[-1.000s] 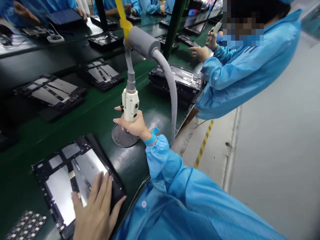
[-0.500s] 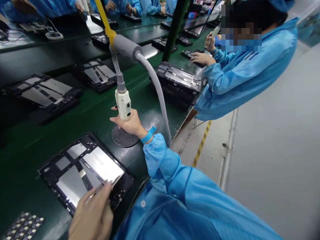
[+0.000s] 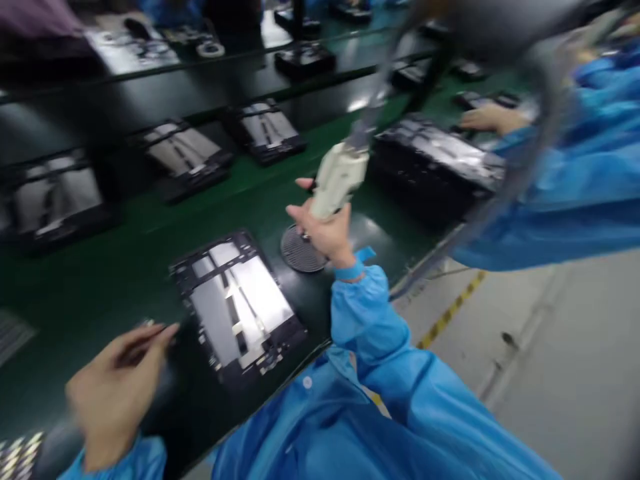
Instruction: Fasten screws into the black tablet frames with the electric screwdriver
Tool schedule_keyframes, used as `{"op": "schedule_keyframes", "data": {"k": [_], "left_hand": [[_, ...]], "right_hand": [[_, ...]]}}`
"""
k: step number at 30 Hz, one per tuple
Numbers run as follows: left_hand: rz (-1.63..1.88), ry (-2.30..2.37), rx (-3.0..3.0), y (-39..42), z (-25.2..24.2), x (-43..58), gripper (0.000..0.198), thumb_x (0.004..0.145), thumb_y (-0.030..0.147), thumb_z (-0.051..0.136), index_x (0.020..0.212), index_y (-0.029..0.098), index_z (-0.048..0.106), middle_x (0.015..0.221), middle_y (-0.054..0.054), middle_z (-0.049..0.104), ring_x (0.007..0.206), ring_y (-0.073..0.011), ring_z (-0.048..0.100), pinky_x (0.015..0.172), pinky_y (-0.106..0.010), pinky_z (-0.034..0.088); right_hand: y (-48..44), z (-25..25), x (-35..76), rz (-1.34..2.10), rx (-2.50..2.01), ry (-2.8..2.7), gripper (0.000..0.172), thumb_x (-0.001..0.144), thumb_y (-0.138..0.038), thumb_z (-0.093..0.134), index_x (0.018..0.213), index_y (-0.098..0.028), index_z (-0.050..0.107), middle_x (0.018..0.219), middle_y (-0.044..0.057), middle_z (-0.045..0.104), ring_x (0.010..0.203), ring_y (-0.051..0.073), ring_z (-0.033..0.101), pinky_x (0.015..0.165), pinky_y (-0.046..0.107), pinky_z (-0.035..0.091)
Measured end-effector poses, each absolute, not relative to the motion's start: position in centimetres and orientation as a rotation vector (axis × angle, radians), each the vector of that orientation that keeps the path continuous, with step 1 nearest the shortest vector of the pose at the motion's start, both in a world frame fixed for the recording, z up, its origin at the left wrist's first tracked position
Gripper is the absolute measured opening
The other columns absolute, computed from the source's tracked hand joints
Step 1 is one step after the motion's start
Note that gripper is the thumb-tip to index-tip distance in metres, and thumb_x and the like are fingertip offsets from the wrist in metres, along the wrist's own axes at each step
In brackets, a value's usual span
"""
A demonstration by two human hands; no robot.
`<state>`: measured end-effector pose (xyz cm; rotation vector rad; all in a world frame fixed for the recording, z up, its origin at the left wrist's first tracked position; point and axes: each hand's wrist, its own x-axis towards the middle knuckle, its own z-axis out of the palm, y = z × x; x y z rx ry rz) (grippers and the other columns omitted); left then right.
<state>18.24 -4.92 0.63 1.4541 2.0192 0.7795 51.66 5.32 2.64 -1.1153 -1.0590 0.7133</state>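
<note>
My right hand (image 3: 327, 233) is wrapped round a cream-coloured electric screwdriver (image 3: 340, 179); its tip points down over a round dark perforated plate (image 3: 303, 250). Left of that plate lies an opened tablet (image 3: 213, 313), its silvery inner plates, dark flex strips and black frame showing. My left hand (image 3: 113, 393) is off the tablet, to its left and above the green bench. Its thumb and forefinger are pinched together; what they hold, if anything, is too small and blurred to name.
Several opened tablets (image 3: 185, 157) lie along the back of the bench. A stack of them (image 3: 435, 160) stands at right, beside a co-worker's hand (image 3: 493, 119). A grey hose (image 3: 543, 133) curves down at right. A patterned sheet of small parts (image 3: 20, 457) lies bottom left.
My left hand has moved left, away from the tablet's lower edge, and now pinches in the air. The view has swung left. The screwdriver is still in my right hand, now tilted.
</note>
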Motion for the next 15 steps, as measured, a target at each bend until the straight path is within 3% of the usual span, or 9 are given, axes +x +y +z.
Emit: {"op": "schedule_keyframes", "data": {"k": [2,5,9,15], "left_hand": [[0.718,1.992,1.159,-4.0,1.4,17.9,0.046,0.063,0.053,0.078,0.089,0.016,0.072,0.088,-0.010,0.074,0.085,-0.0294,0.072,0.085,-0.043,0.060],[0.660,1.795,0.983,-2.8,1.2,17.3,0.048,0.059,0.053,0.082,0.087,0.015,0.073,0.082,-0.009,0.073,0.076,-0.0241,0.071,0.073,-0.033,0.060],[0.687,1.669,1.062,-2.2,0.0,17.4,0.049,0.064,0.056,0.080,0.090,0.015,0.073,0.082,-0.009,0.073,0.073,-0.0204,0.069,0.063,-0.027,0.055],[0.805,1.638,1.320,-0.9,-1.4,17.5,0.036,0.072,0.051,0.070,0.082,0.017,0.070,0.072,-0.004,0.068,0.067,-0.0178,0.063,0.059,-0.025,0.047]], "right_hand": [[5.2,4.2,49.8,0.737,-1.036,-1.097,0.030,0.077,-0.028,0.078,0.101,-0.016,0.066,0.057,-0.006,0.059,0.048,0.010,0.055,0.057,0.028,0.052],[4.6,6.6,45.8,0.871,-0.982,-1.166,0.031,0.077,-0.034,0.078,0.100,-0.018,0.065,0.060,-0.005,0.061,0.049,0.011,0.056,0.057,0.030,0.055],[3.4,8.6,39.7,1.121,-0.877,-1.232,0.030,0.077,-0.038,0.078,0.093,-0.016,0.065,0.055,-0.006,0.058,0.049,0.010,0.055,0.059,0.029,0.055],[2.9,8.3,34.1,1.319,-0.897,-1.248,0.035,0.073,-0.044,0.081,0.083,-0.016,0.062,0.069,-0.001,0.064,0.064,0.013,0.064,0.070,0.031,0.060]]}}
